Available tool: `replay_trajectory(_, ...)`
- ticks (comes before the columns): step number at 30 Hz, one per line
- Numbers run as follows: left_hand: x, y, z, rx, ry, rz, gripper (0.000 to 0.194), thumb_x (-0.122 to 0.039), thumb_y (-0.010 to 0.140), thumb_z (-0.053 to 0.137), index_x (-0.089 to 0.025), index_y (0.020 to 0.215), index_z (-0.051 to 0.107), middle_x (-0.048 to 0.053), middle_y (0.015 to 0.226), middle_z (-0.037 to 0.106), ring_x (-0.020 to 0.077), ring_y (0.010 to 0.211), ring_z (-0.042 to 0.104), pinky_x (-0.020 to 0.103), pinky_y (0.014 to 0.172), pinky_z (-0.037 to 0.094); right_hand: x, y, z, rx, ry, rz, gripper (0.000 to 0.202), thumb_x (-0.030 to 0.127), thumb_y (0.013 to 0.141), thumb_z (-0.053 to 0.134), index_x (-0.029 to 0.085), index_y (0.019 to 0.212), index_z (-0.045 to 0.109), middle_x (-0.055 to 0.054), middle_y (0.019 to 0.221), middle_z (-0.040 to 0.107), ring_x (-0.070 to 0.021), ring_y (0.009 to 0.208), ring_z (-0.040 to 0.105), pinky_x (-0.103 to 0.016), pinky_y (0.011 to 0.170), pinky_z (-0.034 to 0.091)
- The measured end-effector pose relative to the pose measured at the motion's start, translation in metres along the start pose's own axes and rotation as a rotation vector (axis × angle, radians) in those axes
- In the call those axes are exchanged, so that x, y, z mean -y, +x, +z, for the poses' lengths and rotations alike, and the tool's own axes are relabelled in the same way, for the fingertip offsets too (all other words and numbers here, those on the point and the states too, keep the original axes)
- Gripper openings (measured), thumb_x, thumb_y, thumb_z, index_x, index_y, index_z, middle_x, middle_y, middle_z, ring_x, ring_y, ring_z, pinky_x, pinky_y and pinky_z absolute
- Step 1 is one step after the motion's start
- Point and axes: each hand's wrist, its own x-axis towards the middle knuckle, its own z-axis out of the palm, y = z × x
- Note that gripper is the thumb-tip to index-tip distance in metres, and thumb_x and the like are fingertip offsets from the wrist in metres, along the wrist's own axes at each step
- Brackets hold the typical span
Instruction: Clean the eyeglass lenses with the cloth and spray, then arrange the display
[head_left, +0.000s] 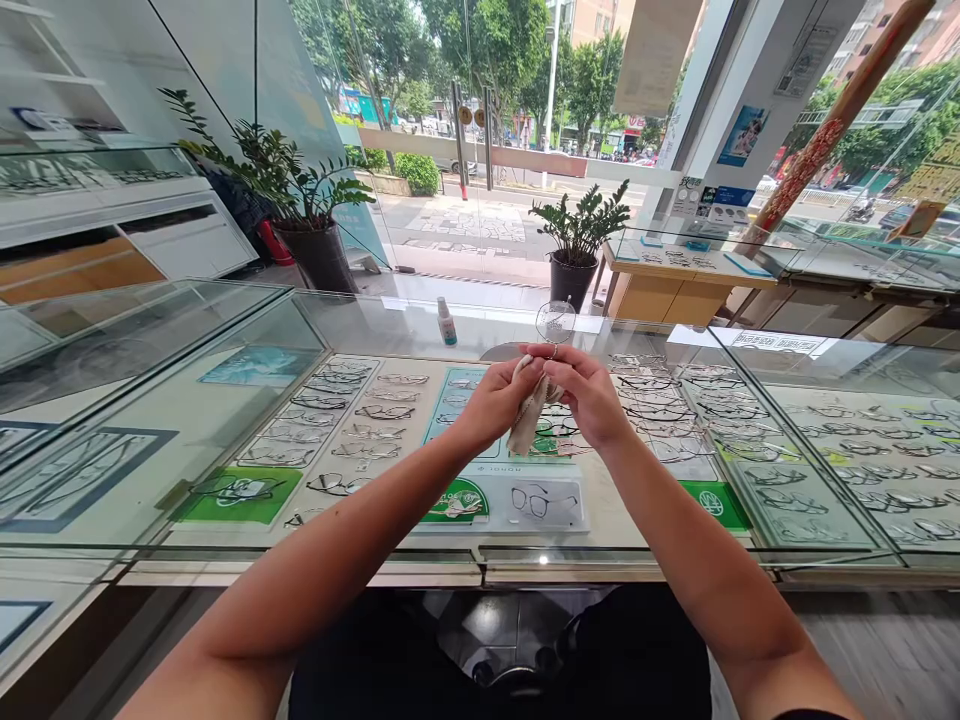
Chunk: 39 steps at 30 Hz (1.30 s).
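Note:
My left hand (499, 400) is closed on a pale, crumpled cleaning cloth (527, 425), whose loose end hangs down. Against it, my right hand (589, 395) pinches a pair of thin-rimmed eyeglasses (556, 320); one round, clear lens stands up beyond the fingers. Part of the cloth lies between both hands, and the rest of the eyeglasses is hidden by fingers and cloth. Both hands are held together above the glass display counter (375, 325). Beyond them, to the left, a small spray bottle (447, 322) stands upright on the counter top.
Under the glass lie rows of eyeglass frames (330, 395), green cards (240, 495) and a clear stand picturing eyeglasses (546, 503). Potted plants (319, 250) stand beyond the counter, before glass doors. A wooden side counter (660, 295) is at the back right.

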Motion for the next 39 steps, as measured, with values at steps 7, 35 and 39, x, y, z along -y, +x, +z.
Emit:
replay_trajectory(7, -0.0053, -0.0007, 0.0037, 0.006, -0.083, -0.059, 0.069, -0.083, 0.082, 0.091, -0.017, 0.084, 0.069, 0.002, 0.066, 0.069, 0.0153, 0.061, 0.066, 0.027, 0.058, 0.052, -0.0007, 0.0009, 0.0025, 0.034, -0.023, -0.046, 0.037, 0.049, 0.088, 0.085, 0.029, 0.119, 0.091, -0.004, 0.101, 0.083, -0.0149, 0.073, 0.05, -0.029, 0.059, 0.044)
replay_trajectory(35, -0.0044, -0.0014, -0.0022, 0.105, -0.05, -0.09, 0.064, -0.078, 0.087, 0.091, -0.015, 0.082, 0.078, 0.008, 0.077, 0.078, 0.0172, 0.071, 0.071, 0.026, 0.062, 0.057, 0.0046, 0.0008, 0.003, 0.023, -0.014, -0.038, 0.038, 0.055, 0.094, 0.071, 0.026, 0.105, 0.094, -0.005, 0.087, 0.078, -0.0151, 0.063, 0.042, -0.032, 0.056, 0.041)
replay_trajectory(39, -0.0018, -0.0022, -0.0046, 0.102, -0.029, -0.087, 0.059, -0.073, 0.086, 0.093, -0.015, 0.088, 0.081, 0.008, 0.081, 0.079, 0.0168, 0.072, 0.07, 0.027, 0.062, 0.055, 0.0025, 0.0006, 0.0029, -0.014, -0.053, -0.05, 0.044, 0.067, 0.096, 0.072, 0.029, 0.101, 0.094, -0.007, 0.109, 0.087, -0.0144, 0.064, 0.044, -0.031, 0.052, 0.04)
